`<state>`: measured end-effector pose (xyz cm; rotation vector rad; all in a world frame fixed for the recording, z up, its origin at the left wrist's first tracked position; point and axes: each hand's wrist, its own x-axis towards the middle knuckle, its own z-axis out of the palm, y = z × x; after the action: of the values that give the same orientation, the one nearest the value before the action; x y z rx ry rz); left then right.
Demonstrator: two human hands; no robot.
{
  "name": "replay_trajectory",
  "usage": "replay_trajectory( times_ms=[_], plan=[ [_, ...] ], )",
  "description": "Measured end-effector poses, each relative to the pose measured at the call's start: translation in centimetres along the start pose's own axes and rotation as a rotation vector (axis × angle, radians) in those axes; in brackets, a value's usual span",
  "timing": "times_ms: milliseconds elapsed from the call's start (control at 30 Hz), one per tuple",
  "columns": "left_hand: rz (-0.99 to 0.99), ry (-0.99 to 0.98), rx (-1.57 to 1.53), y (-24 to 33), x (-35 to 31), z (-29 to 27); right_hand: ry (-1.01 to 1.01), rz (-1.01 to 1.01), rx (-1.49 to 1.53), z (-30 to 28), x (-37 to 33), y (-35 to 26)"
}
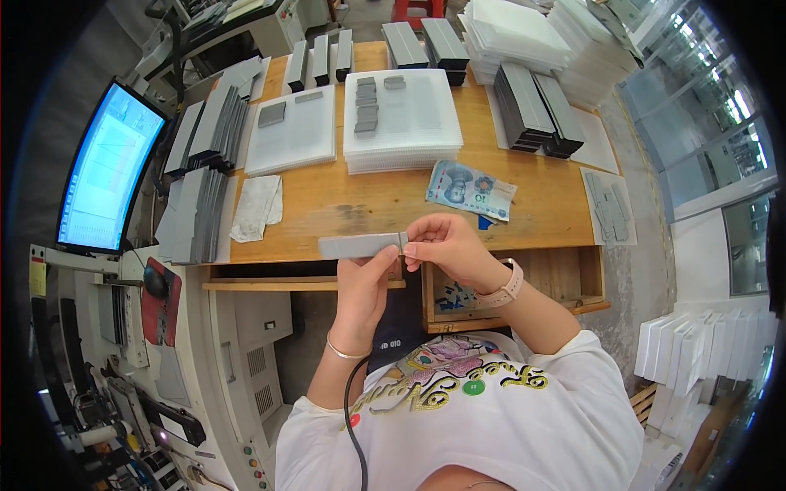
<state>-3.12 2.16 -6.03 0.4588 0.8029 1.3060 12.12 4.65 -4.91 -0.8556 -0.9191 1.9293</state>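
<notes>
While both hands meet above the near edge of the wooden surface (344,204), the left hand (364,282) pinches a flat grey strip (360,244) from below, fingers closed on it, and the right hand (446,245) grips the strip's right end between thumb and fingertips. Just beyond lie a banknote (471,190) and a white cloth (258,206). Farther back sit white ribbed trays (401,123) carrying small grey pieces, with stacks of grey strips (536,110) around, and a lit monitor (106,168) at far left
</notes>
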Motion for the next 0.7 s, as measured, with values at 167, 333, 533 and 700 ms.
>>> replay_trajectory(
  times_ms=[167, 333, 533, 700],
  plan=[
    [0.006, 0.015, -0.011, 0.0, 0.1, -0.2, 0.030, -0.027, -0.005, -0.1, -0.1, -0.1],
    [0.225, 0.110, 0.264, 0.1, -0.2, 0.8, 0.089, -0.090, -0.295, 0.6, -0.5, -1.2],
    [0.262, 0.085, 0.377, 0.4, -0.3, 0.9, 0.063, -0.122, -0.309, 0.3, -0.6, -1.3],
    [0.292, 0.052, 0.414, 0.2, -0.4, 0.9, 0.099, -0.115, -0.245, 0.5, -0.5, -1.1]
  ],
)
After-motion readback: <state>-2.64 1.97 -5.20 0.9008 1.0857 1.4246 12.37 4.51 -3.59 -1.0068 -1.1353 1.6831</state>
